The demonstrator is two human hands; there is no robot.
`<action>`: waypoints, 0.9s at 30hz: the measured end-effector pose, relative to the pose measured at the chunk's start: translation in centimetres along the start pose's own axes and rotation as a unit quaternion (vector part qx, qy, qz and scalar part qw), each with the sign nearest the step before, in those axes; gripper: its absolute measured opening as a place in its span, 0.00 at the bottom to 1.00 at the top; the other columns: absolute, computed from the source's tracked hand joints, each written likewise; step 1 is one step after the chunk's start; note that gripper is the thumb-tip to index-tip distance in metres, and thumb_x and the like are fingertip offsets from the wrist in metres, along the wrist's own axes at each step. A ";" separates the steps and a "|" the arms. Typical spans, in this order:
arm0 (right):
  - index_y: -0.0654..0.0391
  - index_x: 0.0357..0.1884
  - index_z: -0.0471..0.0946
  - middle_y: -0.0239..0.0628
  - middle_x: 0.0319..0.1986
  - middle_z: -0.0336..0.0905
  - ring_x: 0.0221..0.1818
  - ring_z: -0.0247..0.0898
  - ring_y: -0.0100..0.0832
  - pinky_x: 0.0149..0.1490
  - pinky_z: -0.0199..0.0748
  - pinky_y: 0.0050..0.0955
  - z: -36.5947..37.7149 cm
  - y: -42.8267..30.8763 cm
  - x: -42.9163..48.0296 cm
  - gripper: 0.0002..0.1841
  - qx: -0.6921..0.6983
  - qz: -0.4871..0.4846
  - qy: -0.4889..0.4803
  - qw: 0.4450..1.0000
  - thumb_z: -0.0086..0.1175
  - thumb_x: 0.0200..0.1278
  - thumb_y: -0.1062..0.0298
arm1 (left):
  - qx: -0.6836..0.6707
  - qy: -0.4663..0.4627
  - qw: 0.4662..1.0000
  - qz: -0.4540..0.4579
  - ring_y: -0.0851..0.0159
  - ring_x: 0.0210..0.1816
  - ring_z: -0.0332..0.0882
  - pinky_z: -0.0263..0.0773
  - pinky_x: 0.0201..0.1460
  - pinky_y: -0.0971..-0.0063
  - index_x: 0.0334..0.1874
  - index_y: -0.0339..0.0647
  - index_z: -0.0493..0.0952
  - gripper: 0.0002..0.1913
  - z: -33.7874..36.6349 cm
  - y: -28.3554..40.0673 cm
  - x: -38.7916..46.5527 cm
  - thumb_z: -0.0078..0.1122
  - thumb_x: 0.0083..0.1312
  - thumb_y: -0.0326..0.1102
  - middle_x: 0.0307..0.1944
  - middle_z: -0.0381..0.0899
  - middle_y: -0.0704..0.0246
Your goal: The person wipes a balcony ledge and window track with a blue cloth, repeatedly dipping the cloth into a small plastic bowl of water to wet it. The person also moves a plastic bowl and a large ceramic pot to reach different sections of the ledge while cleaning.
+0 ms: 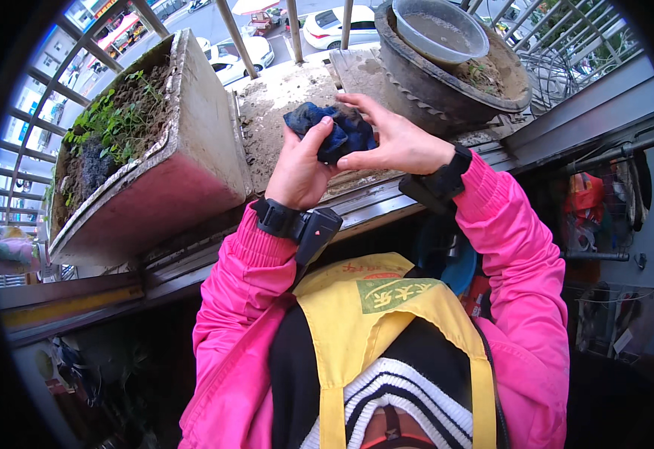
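A crumpled dark blue cloth (341, 133), damp-looking and smudged with dirt, is bunched up between my two hands above the ledge. My left hand (304, 163) grips it from the left and below, the thumb pressed on top. From the right, my right hand (397, 140) curves around it with thumb and fingers spread; whether the fingertips press on the cloth is hard to see. Beneath lies the dirty, soil-strewn ledge (265, 123), with pale patches toward the bars.
At left stands a white planter box (203, 129) with soil and green seedlings (113, 120). On the right, a dark round pot (416, 95) holds soil and a plastic basin (445, 33) of murky water. Metal bars (294, 33) fence the outer side; a window track (366, 210) runs along the near side.
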State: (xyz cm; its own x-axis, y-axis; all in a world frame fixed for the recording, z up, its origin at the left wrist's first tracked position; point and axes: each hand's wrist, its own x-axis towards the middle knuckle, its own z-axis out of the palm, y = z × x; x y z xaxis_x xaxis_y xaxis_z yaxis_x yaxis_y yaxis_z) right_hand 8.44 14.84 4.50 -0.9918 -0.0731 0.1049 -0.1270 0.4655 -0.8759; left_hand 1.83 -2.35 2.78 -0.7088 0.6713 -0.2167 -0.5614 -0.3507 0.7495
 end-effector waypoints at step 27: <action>0.63 0.26 0.80 0.51 0.27 0.79 0.35 0.76 0.51 0.45 0.73 0.42 5.7 6.0 -2.9 0.10 -0.403 0.275 0.080 0.869 0.62 0.50 0.65 | -0.068 -0.004 0.998 0.009 0.60 0.53 0.74 0.73 0.50 0.51 0.55 0.52 0.61 0.17 -4.4 1.9 -0.8 0.54 0.68 0.35 0.52 0.72 0.67</action>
State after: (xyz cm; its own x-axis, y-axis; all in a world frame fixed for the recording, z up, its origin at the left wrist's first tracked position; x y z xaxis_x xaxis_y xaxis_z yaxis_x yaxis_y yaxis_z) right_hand 10.61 12.77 -3.75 -0.8873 0.4490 -0.1056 0.4613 0.8627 -0.2072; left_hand -0.57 -6.44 1.64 -0.7154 0.6700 -0.1985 -0.6025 -0.4475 0.6608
